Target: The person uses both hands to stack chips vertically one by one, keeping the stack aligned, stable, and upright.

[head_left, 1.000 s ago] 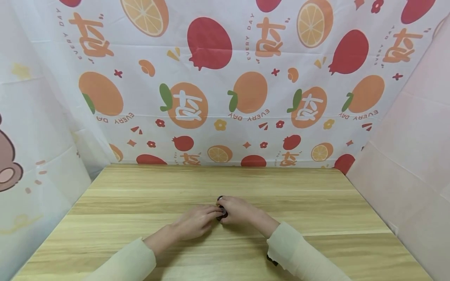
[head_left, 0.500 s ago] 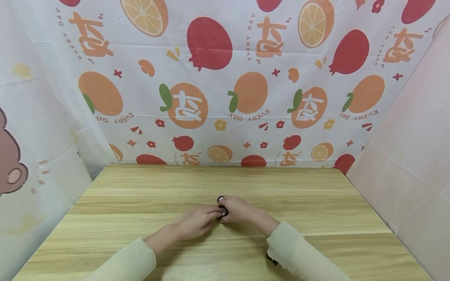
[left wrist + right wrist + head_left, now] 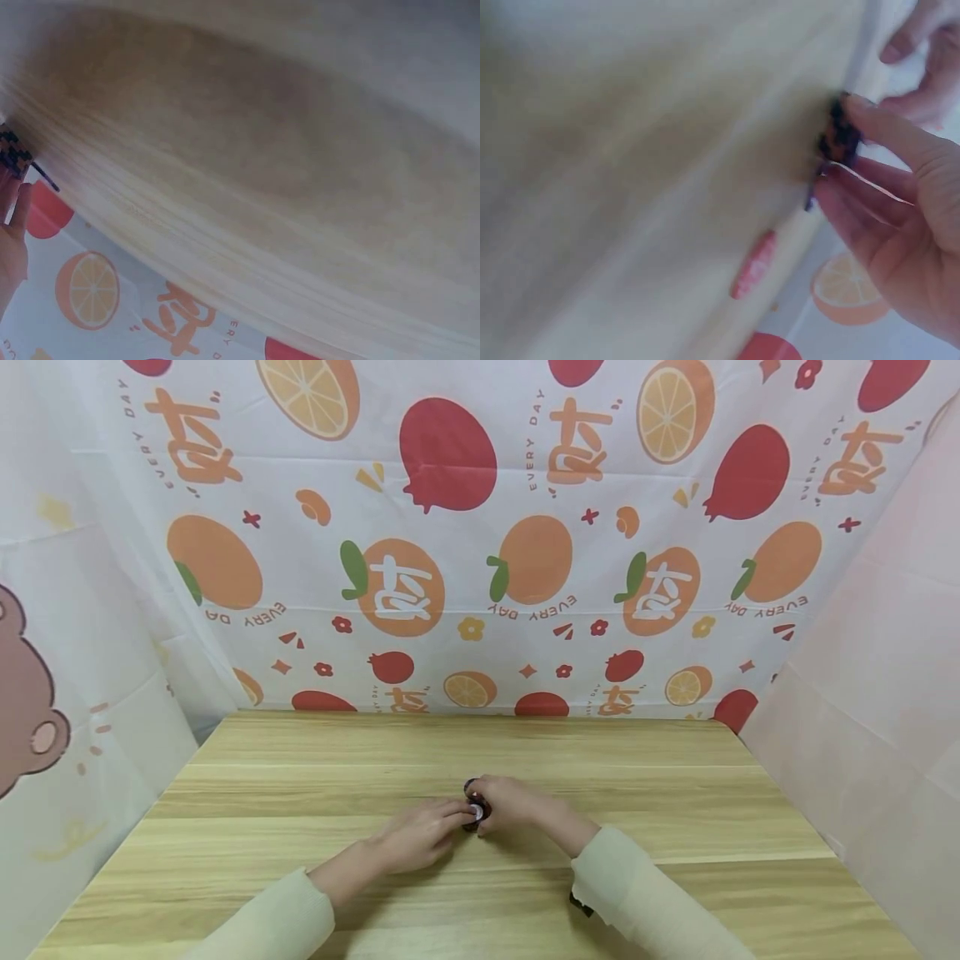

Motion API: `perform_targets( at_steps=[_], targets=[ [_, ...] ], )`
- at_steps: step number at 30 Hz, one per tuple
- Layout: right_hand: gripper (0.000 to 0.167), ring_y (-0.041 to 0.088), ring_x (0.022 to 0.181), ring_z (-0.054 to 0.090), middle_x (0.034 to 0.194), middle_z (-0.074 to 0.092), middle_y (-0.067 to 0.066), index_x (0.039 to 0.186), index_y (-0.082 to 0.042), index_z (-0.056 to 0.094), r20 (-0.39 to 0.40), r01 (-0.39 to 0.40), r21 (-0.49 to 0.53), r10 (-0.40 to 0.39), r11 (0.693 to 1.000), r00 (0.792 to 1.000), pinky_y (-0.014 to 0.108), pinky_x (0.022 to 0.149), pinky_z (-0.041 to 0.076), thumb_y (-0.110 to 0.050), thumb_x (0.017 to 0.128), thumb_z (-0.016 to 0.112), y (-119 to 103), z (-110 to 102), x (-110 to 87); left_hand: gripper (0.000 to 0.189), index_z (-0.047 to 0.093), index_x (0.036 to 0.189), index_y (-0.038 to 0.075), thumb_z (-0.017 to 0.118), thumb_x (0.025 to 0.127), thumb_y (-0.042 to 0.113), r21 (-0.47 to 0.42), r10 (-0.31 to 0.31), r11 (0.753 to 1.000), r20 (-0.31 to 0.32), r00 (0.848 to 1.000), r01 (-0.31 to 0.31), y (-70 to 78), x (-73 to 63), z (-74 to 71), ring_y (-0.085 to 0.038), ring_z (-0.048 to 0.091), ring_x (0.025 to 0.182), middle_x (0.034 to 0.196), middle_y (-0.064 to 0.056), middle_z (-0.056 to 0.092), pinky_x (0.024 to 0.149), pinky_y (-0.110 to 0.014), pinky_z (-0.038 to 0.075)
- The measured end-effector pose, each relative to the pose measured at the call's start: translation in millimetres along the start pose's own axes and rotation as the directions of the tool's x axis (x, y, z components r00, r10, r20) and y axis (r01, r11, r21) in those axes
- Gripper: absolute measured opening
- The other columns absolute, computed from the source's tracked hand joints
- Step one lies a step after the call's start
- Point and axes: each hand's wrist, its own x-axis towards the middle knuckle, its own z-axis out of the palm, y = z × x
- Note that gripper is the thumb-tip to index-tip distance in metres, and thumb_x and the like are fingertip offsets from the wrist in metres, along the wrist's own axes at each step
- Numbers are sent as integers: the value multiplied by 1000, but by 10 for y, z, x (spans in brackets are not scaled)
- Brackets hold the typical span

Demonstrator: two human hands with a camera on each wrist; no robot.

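Observation:
A small dark-and-tan patterned thing stands between both hands near the middle of the table. From above it has two dark rounded parts with pale centres; its kind does not show clearly. My right hand grips its right side, fingers curled round it. In the right wrist view, its patterned side is pinched between the fingertips. A thin dark strip sticks out from it. My left hand comes from the left, its extended fingertips touching the pale-centred near part. The left thumb stays apart from it.
Beside the right sleeve, partly covered, lies a small black object on the wooden table. A blurred pinkish-red patch shows in the right wrist view. A fruit-print cloth hangs along the back, with plain-looking cloths at both sides.
The near rounded part of the dark patterned thing looks turned, showing more of its pale centre. My right hand has shifted slightly right; my left hand has hardly moved.

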Motion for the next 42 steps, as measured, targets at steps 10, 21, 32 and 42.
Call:
perform_targets(
  at_steps=[10, 21, 32, 42],
  targets=[
    [27, 11, 84, 55, 97, 59, 3, 109, -9, 64, 8, -56, -112, 57, 992, 998, 23, 76, 48, -15, 83, 68, 63, -202, 175, 34, 61, 113, 0, 62, 79, 1, -38, -45, 998, 20, 999, 45, -4, 4, -1, -26, 54, 107, 115, -13, 58, 92, -40, 45],
    [22, 8, 89, 54, 101, 59, 0, 107, -12, 66, 42, -57, -126, 63, 990, 997, 20, 81, 46, -10, 85, 64, 142, -77, 363, 35, 60, 114, 1, 62, 80, 1, -46, -67, 997, 43, 997, 69, -5, 0, -5, -25, 54, 108, 116, -11, 58, 94, -38, 44],
    [27, 10, 86, 55, 99, 57, 2, 109, -11, 66, -2, -57, -134, 57, 989, 998, 19, 76, 47, -14, 83, 68, 207, -33, 346, 34, 61, 114, 1, 62, 80, 3, -41, -64, 997, 42, 997, 66, -23, 18, -16, -25, 54, 108, 116, -11, 58, 92, -38, 45],
    [32, 10, 81, 51, 94, 52, 1, 107, -14, 67, -66, -21, -64, 17, 998, 998, 19, 73, 46, -7, 76, 67, 359, -22, 257, 32, 61, 114, 3, 62, 82, 6, -28, -83, 996, 70, 994, 85, -11, 18, -32, -23, 53, 110, 117, -10, 58, 94, -37, 44]
  ],
)
